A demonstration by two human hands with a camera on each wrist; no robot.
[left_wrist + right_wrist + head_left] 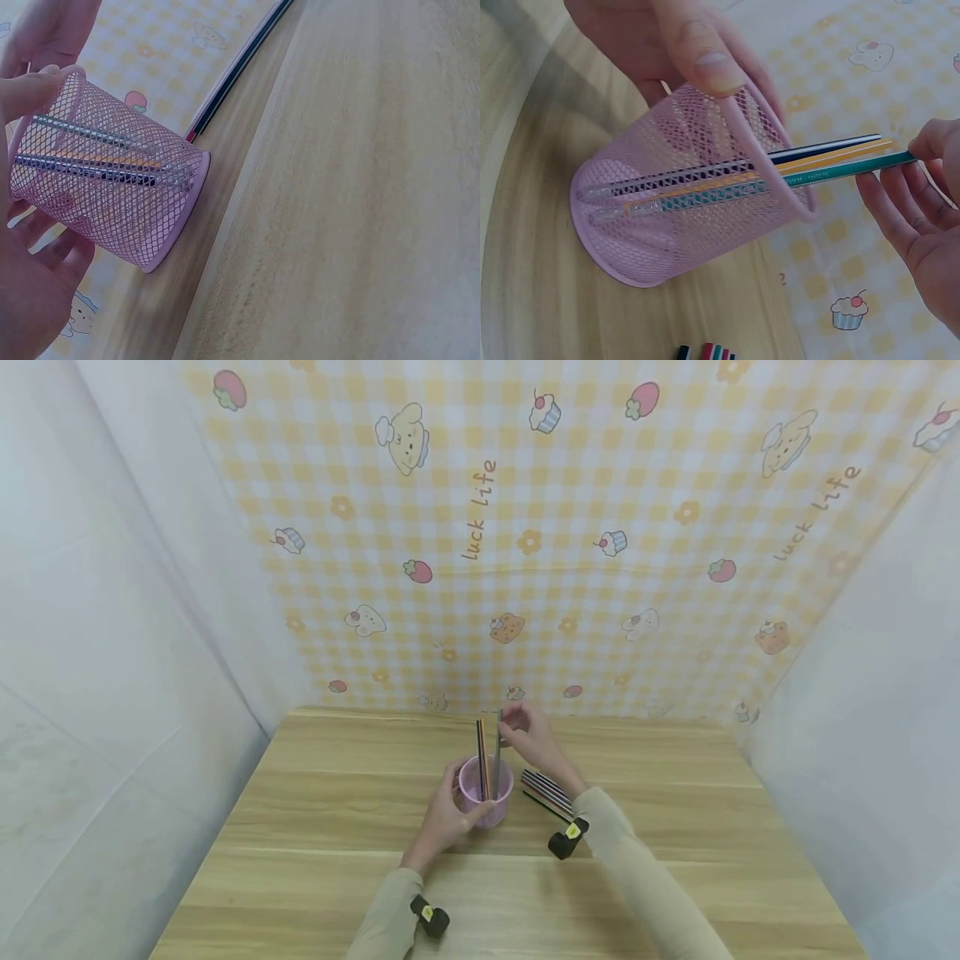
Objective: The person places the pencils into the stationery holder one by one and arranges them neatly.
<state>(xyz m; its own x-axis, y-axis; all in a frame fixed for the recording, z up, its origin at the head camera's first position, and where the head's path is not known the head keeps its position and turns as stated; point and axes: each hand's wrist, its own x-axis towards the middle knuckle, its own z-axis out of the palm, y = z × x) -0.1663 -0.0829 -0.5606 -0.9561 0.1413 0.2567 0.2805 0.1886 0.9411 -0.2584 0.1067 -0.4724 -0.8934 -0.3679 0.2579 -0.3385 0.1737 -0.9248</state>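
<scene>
A pink mesh pencil cup (486, 817) stands upright on the wooden table. My left hand (444, 817) grips it around the side, its thumb at the rim in the right wrist view. A green pencil (844, 169) is lowered into the cup, its lower end down near the base. My right hand (534, 742) pinches the upper end of that pencil above the rim. Beside it in the cup lean a yellow-orange pencil (862, 152) and a dark pencil (832, 145).
Several more pencils (551, 792) lie in a bunch on the table (315, 827), right of the cup and partly under my right forearm. A checked cloth with cartoon prints (487, 593) hangs behind the table. White walls (112, 652) stand at both sides.
</scene>
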